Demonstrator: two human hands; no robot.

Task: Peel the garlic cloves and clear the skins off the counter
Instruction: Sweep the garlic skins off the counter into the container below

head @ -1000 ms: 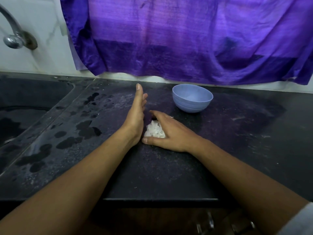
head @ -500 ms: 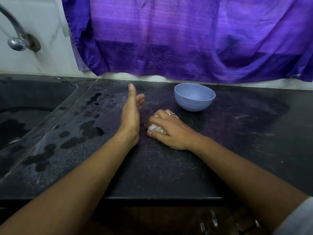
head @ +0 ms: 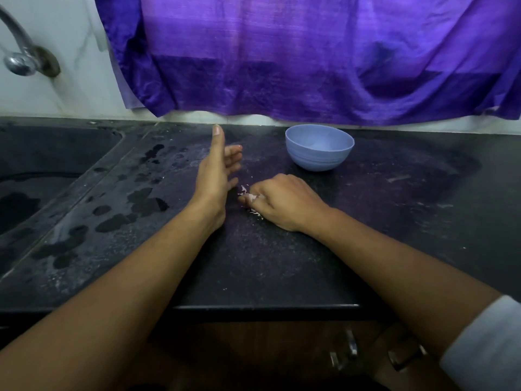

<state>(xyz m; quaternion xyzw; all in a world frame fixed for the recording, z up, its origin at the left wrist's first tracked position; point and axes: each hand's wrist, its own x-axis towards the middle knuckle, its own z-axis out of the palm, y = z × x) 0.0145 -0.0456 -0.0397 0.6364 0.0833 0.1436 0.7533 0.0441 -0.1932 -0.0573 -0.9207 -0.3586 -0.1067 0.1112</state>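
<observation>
My right hand rests on the black counter with its fingers curled tight around a wad of white garlic skins; only a few flakes stick out at the fingertips and under the palm. My left hand stands on its edge just left of it, fingers apart and thumb pointing up, holding nothing. A pale blue bowl sits behind the right hand near the wall; I cannot see any cloves inside it.
A dark sink lies at the left under a metal tap. Wet patches dot the counter beside it. A purple cloth hangs along the back wall. Cabinet handles show below the counter's front edge.
My right hand has closed from a flat cupping palm into a fist around the skin pile, which is now almost hidden. My left hand has drawn slightly away and opened its fingers.
</observation>
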